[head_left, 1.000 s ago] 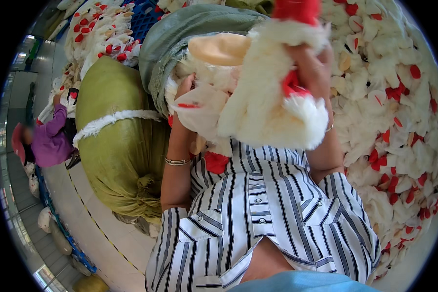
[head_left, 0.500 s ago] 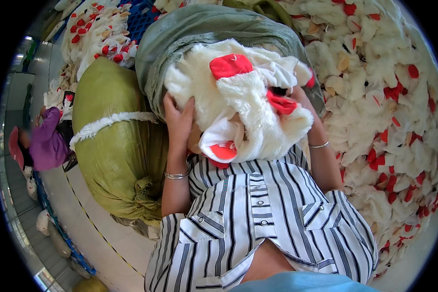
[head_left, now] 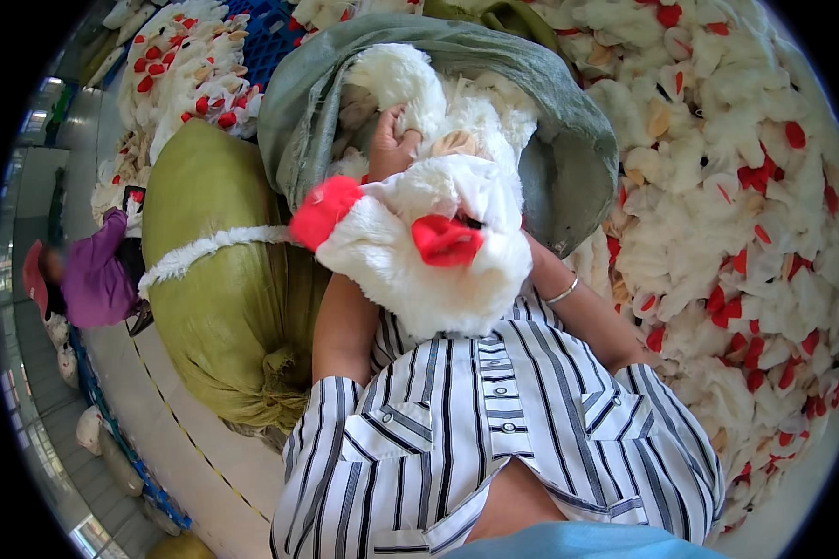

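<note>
A limp white plush toy skin point(head_left: 419, 284) with red fabric parts hangs in front of my chest. Its furry length runs up into the mouth of a grey-green sack point(head_left: 569, 186). My left hand point(head_left: 393, 147) is closed on the white fur just inside the sack's mouth, thumb pointing right. My right hand point(head_left: 539, 264) holds the lower right side of the skin, near a red piece; its fingers are behind the fur. More pale plush lies inside the sack, partly covered by the held skin.
A full olive sack point(head_left: 205, 279), tied with a white furry strip point(head_left: 214, 247), stands at the left. Heaped white and red plush pieces point(head_left: 736, 242) cover the right side. A blue plastic crate point(head_left: 268, 42) is behind. Far left, a person in purple point(head_left: 98, 279) is bent forward.
The plush skin has turned and shifted left and lower. My left hand has moved up and right into the sack's mouth; my right hand has come down and inward. More of the sack's opening shows.
</note>
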Demonstrator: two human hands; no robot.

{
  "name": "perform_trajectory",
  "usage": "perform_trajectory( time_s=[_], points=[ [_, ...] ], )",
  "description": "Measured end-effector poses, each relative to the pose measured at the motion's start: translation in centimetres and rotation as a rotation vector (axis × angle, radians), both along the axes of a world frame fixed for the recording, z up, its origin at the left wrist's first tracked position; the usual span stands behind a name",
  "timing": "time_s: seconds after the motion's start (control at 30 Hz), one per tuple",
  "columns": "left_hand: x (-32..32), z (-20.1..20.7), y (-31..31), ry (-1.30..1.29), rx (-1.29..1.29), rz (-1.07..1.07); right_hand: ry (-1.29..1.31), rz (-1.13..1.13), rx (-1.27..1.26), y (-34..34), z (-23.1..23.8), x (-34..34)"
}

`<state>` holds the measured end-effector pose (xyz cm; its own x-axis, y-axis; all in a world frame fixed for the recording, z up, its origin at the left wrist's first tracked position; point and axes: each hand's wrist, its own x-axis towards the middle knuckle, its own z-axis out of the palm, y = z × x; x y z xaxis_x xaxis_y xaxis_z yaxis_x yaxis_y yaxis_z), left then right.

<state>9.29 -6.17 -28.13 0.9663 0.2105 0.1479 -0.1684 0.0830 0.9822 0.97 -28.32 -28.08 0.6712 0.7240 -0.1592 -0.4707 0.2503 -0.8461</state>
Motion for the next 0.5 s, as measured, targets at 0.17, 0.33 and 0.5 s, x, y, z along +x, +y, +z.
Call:
perform_trajectory(
  time_s=[0.17, 0.33, 0.5],
  points=[
    [-2.6, 0.5, 4.8, -0.077, 0.392, 0.011, -0.311, -0.113, -0.203, -2.2, 3.1, 0.1],
    [-8.0, 7.3, 6.4, 0.268, 0.084, 0.076, -0.21, -0.173, -0.464, -5.8, 7.0, 0.8],
    [-11.7, 14.9, 2.7, 0.002, 0.044, -0.048, -0.867, -0.451, -0.506, -5.0, 11.3, 1.9]
  ],
)
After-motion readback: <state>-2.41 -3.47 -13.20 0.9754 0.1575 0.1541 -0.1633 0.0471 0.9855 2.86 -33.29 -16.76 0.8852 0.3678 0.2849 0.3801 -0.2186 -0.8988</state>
